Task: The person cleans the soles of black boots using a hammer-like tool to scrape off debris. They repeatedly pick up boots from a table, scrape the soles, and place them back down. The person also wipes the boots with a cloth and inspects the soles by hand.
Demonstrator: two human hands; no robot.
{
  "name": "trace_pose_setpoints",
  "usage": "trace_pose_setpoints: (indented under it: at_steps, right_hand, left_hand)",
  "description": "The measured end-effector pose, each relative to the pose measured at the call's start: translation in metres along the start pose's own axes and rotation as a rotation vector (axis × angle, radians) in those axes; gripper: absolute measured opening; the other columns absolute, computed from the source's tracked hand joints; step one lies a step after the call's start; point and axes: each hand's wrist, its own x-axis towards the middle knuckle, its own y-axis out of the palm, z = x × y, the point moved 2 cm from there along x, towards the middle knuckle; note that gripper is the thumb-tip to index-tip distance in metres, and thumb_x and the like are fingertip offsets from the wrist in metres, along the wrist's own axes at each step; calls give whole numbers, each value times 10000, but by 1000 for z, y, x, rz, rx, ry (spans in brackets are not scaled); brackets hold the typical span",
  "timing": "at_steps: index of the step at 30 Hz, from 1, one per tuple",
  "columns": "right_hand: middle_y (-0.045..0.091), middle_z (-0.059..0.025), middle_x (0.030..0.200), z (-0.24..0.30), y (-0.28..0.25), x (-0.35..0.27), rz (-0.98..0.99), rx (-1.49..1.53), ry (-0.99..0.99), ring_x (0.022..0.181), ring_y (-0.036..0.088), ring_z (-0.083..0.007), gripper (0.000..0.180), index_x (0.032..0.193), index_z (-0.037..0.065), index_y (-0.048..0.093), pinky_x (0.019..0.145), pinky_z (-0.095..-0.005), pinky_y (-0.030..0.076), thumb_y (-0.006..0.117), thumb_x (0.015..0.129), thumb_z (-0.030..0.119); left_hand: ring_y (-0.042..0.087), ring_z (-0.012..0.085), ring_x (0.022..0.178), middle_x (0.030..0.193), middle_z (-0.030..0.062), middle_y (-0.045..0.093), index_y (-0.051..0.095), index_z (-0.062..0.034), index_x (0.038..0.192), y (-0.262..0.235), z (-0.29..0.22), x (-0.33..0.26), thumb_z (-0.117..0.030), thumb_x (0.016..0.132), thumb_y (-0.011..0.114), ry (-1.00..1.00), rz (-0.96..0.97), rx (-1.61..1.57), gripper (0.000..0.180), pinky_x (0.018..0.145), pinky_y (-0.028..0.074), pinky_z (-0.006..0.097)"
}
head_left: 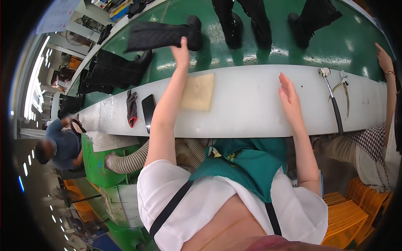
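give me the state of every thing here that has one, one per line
left hand: reaching out, fingers on the boot lying on its side
right hand: open, flat on the white ledge, holding nothing
black boot: lying on its side on the green belt
other black boots: standing upright
phone: screen dark, flat on the ledge
dark glove: crumpled, lying loose
hammer: lying unused
pliers: lying unused

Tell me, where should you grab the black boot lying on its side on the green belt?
Probably by the ankle end of the black boot, coming from the white table side. It lies flat with its sole toward the person, where the left hand already touches it. The right hand rests open, empty.
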Motion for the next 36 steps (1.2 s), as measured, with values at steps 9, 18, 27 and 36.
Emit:
trace_pose_setpoints:
  at_steps: [9,18,27,36]
  right_hand:
    - [374,-152,1439,7,0,-1,2,39,54,1345,340,-254,484,1396,0,350,1117,-357,235,441,930,91]
    - [372,-147,1442,12,2,-2,48,-37,37,1357,325,-246,463,1407,32,350,1120,-363,224,405,964,151]
    - [366,-127,1450,18,-1,-4,63,-66,46,1364,313,-228,480,1409,28,346,1132,-369,206,418,948,140]
    - [374,-125,1444,13,-2,-1,106,-10,40,1366,307,-220,478,1394,25,368,1136,-365,212,430,932,130]
  left_hand:
    - [637,255,939,1104,160,626,463,2,1258,41,-33,-19,-288,771,734,-3,371,468,628,807,503,350]
    - [585,185,781,1048,148,551,567,27,1139,-207,-78,83,-257,857,653,435,-469,539,409,717,479,307]
    - [550,311,1115,1237,211,551,497,56,1228,-313,-63,115,-395,709,776,-151,-527,477,742,934,434,388]
    - [651,192,881,983,119,687,635,40,1019,-166,-170,73,-175,840,673,453,-262,367,283,796,486,315]
